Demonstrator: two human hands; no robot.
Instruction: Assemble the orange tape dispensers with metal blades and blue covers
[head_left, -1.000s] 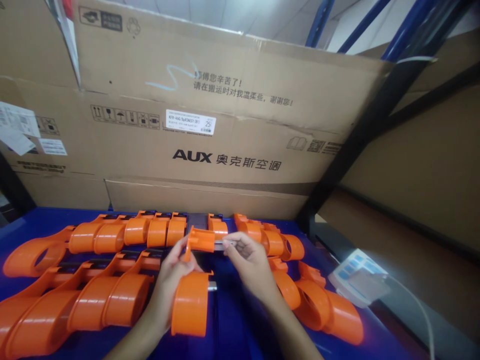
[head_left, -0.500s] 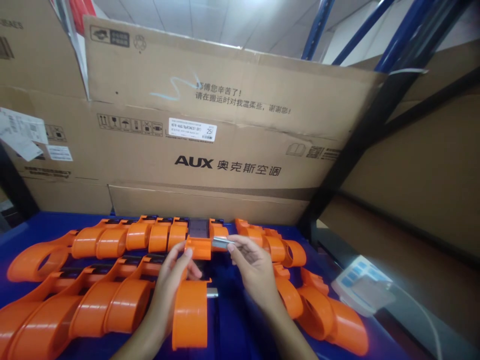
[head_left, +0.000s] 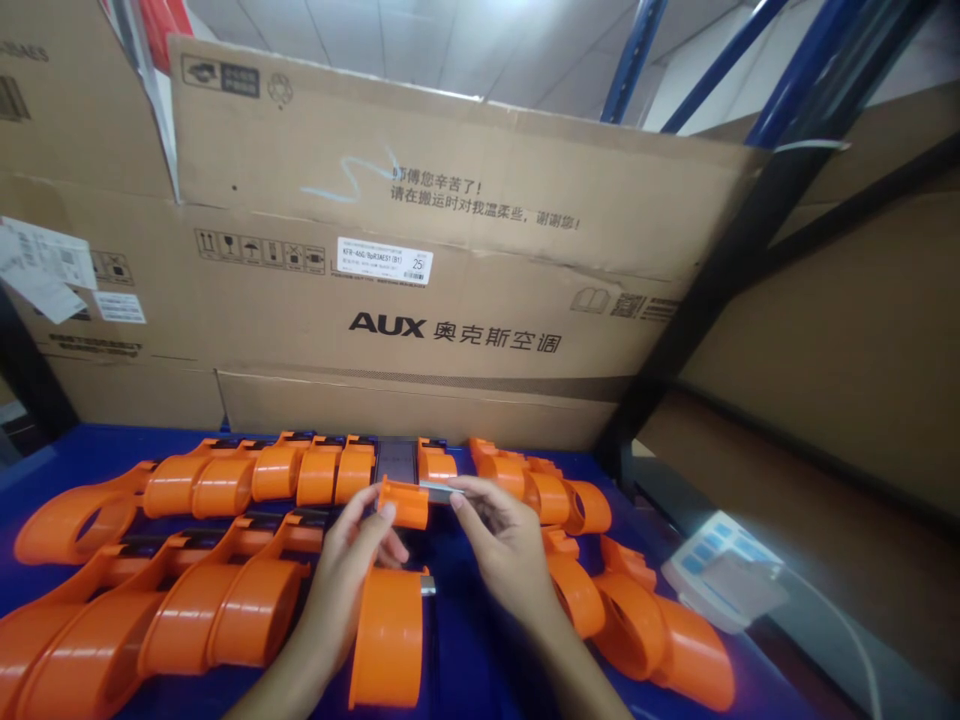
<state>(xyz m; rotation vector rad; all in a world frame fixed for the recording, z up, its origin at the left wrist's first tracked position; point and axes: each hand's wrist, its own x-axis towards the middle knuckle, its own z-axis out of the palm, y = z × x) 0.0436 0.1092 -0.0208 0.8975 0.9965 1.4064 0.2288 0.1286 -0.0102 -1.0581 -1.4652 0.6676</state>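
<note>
An orange plastic holder, its short hollow block (head_left: 405, 505) pinched by the fingers of my left hand (head_left: 351, 550), appears to continue into the wide ring (head_left: 388, 640) below; the hand hides the join. Between thumb and fingers of my right hand (head_left: 504, 530) is a thin silver metal strip (head_left: 439, 489). Its left end meets or overlaps the block's right edge; I cannot tell if it is inside. A second small metal piece (head_left: 428, 585) shows partly beside the ring.
Rows of similar orange holders (head_left: 225, 485) lie on the blue shelf (head_left: 465, 670) to left and right. Behind them stands a dark flat box (head_left: 396, 462). A white device with a cable (head_left: 724, 575) sits right. A large cardboard box (head_left: 450, 250) backs the shelf, with a dark post (head_left: 690, 290) beside it.
The held orange holder has shifted slightly right and down, its block tilting toward the strip. The strip's left end has come to the block's edge as my right hand moved slightly left.
</note>
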